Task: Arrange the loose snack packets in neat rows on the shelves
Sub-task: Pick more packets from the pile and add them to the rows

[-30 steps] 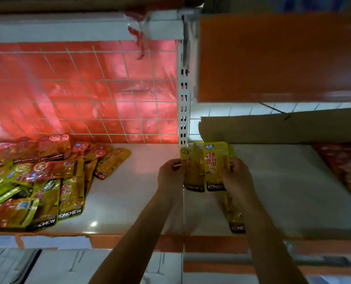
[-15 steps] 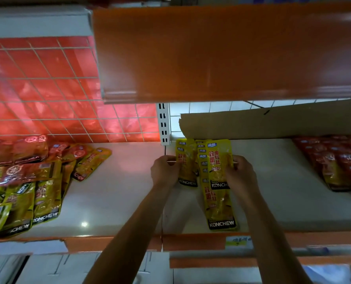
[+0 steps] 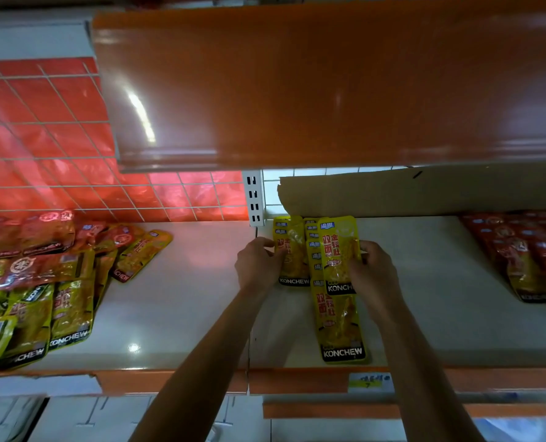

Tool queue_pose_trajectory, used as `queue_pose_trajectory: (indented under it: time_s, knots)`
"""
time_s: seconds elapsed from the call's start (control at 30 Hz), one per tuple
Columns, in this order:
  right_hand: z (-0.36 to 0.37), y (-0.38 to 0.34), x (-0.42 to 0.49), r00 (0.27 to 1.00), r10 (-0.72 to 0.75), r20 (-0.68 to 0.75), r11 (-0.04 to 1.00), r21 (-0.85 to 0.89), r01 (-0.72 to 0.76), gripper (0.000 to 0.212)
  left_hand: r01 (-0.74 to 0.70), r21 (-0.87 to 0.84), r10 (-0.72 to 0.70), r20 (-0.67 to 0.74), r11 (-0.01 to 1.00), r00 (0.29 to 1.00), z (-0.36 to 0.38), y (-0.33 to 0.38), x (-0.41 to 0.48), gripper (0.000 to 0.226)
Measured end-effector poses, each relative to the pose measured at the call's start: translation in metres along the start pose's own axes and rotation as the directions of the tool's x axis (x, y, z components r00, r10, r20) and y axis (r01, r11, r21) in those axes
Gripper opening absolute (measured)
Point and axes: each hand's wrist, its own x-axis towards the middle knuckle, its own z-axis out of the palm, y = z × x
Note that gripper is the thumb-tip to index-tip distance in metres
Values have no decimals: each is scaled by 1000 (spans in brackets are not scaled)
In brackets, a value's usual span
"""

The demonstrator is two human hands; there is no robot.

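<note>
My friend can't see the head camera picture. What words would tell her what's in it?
The left hand pinches one shiny yellow snack packet and the right hand grips another at the back of a white shelf, by a row of overlapping yellow packets. A messy pile of yellow and red packets lies far left; red packets lie far right.

The light is dim and orange. A long white streak of glare shines on the orange shelf front [image 3: 297, 90]. A small bright dot shines on the white shelf [image 3: 176, 307] near its front edge. The red back wall [image 3: 42, 138] glows at the far left. The yellow packets [image 3: 338, 253] in the middle are sharp enough to read. The packet pile [image 3: 42, 282] on the left and the red packets [image 3: 520, 250] on the right are blurry. Straight lines bend at the edges.
</note>
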Motion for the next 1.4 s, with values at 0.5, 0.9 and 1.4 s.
queue_pose_trajectory:
  time_s: [0.5,0.9,1.4]
  knots:
    - [19,-12,-7,997,-52,50,999,-14,53,37,-218,-44,212,-113,975,971,-2,4,-12,31]
    - [36,-22,-16,971,-233,52,936,-261,238,39,-80,-279,96,45,957,994,-17,-11,-17,13]
    - [43,-12,-13,934,-338,115,839,-412,354,39,-111,-36,110,-22,993,994,-6,-12,-23,30]
